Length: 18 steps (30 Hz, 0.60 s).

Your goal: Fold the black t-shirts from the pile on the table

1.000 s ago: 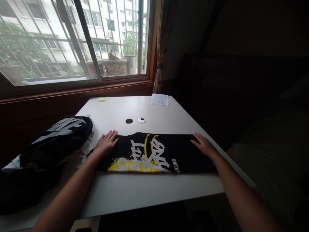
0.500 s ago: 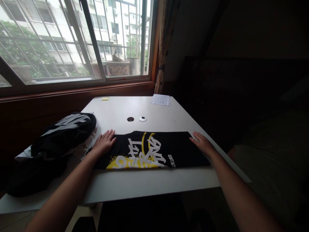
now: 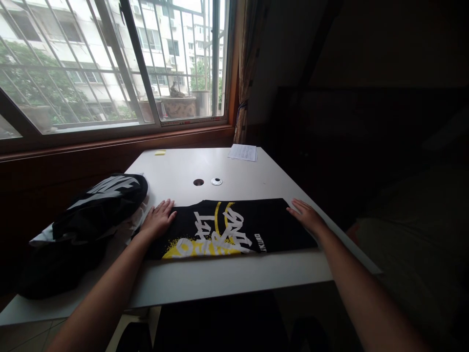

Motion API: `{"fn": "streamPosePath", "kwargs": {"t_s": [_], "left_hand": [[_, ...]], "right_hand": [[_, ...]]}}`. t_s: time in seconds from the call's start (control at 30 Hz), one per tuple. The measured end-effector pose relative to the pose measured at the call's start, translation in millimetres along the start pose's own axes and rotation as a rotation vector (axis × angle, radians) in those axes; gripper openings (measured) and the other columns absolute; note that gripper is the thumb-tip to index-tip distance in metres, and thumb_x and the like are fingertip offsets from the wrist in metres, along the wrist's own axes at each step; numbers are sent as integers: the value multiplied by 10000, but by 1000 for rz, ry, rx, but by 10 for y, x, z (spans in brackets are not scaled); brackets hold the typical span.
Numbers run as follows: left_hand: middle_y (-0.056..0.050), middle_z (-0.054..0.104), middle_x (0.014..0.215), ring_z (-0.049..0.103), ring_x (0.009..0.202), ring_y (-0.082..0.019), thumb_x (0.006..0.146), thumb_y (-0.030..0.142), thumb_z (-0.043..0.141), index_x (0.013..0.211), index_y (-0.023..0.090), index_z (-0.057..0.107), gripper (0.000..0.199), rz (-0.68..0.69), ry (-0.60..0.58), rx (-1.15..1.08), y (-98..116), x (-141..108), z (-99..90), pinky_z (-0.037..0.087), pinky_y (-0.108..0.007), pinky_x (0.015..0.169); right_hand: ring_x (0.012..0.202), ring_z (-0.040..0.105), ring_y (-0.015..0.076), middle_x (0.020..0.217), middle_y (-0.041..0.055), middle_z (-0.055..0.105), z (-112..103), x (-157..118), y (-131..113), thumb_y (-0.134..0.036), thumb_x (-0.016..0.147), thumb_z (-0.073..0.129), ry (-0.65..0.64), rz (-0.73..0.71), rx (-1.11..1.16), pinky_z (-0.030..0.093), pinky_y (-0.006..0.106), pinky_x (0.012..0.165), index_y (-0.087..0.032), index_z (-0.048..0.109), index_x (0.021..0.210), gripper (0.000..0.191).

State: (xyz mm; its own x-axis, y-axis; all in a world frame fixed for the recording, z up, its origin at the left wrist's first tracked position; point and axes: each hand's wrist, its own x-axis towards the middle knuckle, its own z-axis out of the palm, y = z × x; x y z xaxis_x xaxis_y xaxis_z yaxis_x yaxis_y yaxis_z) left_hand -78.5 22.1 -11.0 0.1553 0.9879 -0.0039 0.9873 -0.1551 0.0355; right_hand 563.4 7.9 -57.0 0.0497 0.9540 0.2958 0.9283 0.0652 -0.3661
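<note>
From my remote station, I record a slight change: relative to half a second and a second ago, the black garment (image 3: pixel 234 227) lies a little further left on the white counter (image 3: pixel 227 276). Its right end no longer reaches as far under the right hand (image 3: pixel 307 215), so that end now shows more of its edge. The cloth remains flat, its white-and-yellow print facing up, in front of the round hole (image 3: pixel 198 182).

I find the left hand (image 3: pixel 159 218) palm down, fingers extended and slightly parted, resting on the garment's left end. It grips nothing. I find the right hand likewise spread, fingers straight, their tips at the garment's far right corner; it grips nothing either, and I cannot tell how firmly it presses.

Beside the left forearm I note a heap of dark clothing (image 3: pixel 98 210). Papers (image 3: pixel 243 152) lie at the far edge.
</note>
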Motion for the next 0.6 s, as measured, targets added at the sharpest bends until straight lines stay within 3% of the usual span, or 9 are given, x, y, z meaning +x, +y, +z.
{"fn": "streamPosePath", "kwargs": {"t_s": [0.23, 0.6], "left_hand": [[-31, 171, 1692, 145, 1562, -237, 1045, 514, 197, 1614, 221, 231, 641, 7, -1, -4, -31, 21, 32, 162, -492, 1245], [-33, 181, 1690, 148, 1562, -240, 1042, 519, 209, 1613, 231, 235, 640, -10, 4, -16, -2, -1, 3, 154, -476, 1246]], "right_hand": [[1441, 422, 310, 1513, 124, 522, 48, 31, 98, -697, 882, 491, -16, -5, -19, 297, 467, 1230, -169, 603, 1384, 737], [1443, 418, 315, 1512, 129, 522, 43, 31, 60, -682, 882, 487, -16, -8, -14, 301, 464, 1231, -161, 607, 1376, 727]]}}
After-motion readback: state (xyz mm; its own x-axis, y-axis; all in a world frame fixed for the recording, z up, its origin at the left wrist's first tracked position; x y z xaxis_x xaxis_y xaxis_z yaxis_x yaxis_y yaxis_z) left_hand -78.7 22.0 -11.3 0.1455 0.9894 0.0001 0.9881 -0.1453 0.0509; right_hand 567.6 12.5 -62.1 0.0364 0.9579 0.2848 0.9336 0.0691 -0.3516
